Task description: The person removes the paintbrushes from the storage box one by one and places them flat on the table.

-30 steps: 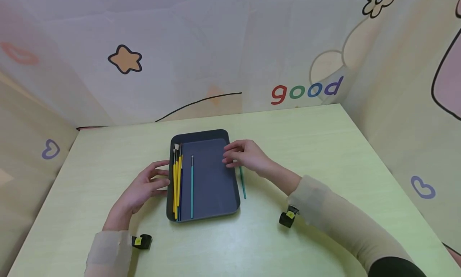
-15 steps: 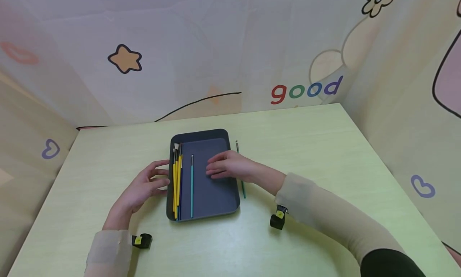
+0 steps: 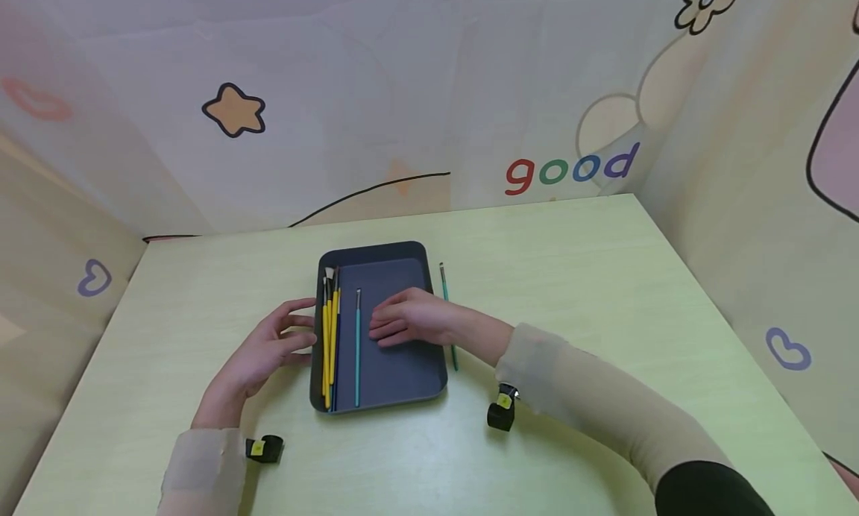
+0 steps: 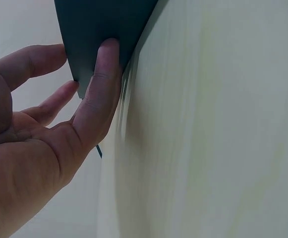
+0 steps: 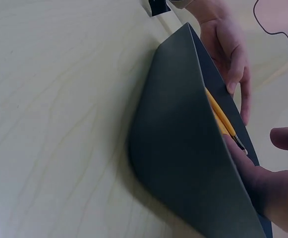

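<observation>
Loosely spread fingers of the left hand [image 3: 271,348] touch the tray [image 3: 403,380]; those of the right hand [image 3: 416,318] hang released over its interior, near a teal brush [image 3: 358,356], yellow-handled brushes [image 3: 332,337] farther beyond.

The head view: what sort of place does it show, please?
Probably an improvised recording booth: a wood-grain table closed in on three sides by cartoon-printed backdrops, with small black wrist cameras in view.

booth-like indoor spot, kind of room unclear: a pale table [image 3: 570,277] bordered on three sides by cartoon-printed cloth [image 3: 403,76].
</observation>
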Demonstrator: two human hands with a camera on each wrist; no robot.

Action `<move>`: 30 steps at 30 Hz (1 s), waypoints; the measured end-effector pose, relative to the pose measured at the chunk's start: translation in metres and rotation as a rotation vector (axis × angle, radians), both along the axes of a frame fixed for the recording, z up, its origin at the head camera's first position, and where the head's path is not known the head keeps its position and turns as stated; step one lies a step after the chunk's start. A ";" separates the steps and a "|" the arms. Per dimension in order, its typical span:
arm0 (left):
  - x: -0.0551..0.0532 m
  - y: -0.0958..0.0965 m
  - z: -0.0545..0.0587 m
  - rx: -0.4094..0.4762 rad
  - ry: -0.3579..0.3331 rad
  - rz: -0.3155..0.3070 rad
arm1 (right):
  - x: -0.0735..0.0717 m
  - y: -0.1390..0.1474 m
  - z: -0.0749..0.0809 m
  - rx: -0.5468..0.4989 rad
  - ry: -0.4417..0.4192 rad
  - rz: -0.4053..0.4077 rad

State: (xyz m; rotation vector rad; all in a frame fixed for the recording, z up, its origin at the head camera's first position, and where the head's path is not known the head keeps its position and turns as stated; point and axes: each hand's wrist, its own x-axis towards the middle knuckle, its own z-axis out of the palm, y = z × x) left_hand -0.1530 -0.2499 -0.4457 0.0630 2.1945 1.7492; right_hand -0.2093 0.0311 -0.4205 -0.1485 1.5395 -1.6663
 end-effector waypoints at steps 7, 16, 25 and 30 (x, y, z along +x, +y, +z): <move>0.000 0.000 0.000 0.007 -0.001 -0.003 | 0.003 -0.014 0.000 -0.006 -0.018 0.012; -0.001 -0.001 0.000 0.021 -0.004 -0.007 | 0.002 -0.028 -0.005 -0.007 -0.041 0.004; -0.003 -0.001 -0.002 0.027 -0.016 -0.011 | 0.003 -0.038 -0.008 -0.020 -0.032 0.002; -0.003 0.000 -0.001 0.029 -0.020 -0.010 | 0.003 -0.041 -0.009 -0.020 -0.013 -0.009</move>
